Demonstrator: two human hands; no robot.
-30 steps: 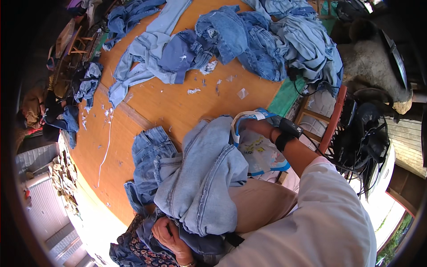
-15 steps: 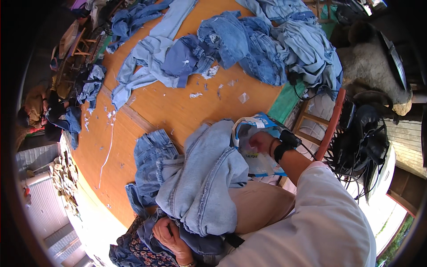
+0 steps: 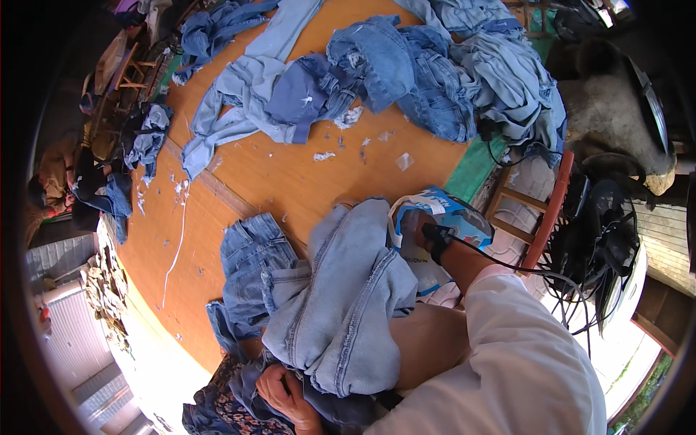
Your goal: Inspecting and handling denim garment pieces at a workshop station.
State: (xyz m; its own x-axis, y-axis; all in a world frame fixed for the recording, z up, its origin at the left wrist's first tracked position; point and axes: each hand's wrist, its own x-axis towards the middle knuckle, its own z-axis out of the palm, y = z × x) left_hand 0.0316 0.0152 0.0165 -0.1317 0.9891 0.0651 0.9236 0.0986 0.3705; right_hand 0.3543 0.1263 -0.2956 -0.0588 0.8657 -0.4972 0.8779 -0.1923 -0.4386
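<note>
My left hand (image 3: pixel 286 397) lies low in the view, fingers curled on dark blue-grey fabric (image 3: pixel 330 402) beside a dark floral cloth (image 3: pixel 232 413). A pale blue denim garment (image 3: pixel 341 290) is bunched above it, next to a darker piece of jeans (image 3: pixel 254 254). My right hand (image 3: pixel 429 233) reaches into a blue, white and clear plastic bag (image 3: pixel 464 225); its fingers are mostly hidden. A black band or device with a cable is at that wrist.
The orange table (image 3: pixel 196 239) carries denim heaps (image 3: pixel 370 65), scraps and a white string. At the right are a red-edged wooden frame (image 3: pixel 544 232), tangled black cables and bags (image 3: pixel 594 239), and a pale, bulky object (image 3: pixel 609 109). A person (image 3: pixel 54 174) is at far left.
My right hand and forearm have shifted slightly and sit further inside the bag, with the cable now draped over the arm. The left hand stays on the fabric, a little lower.
</note>
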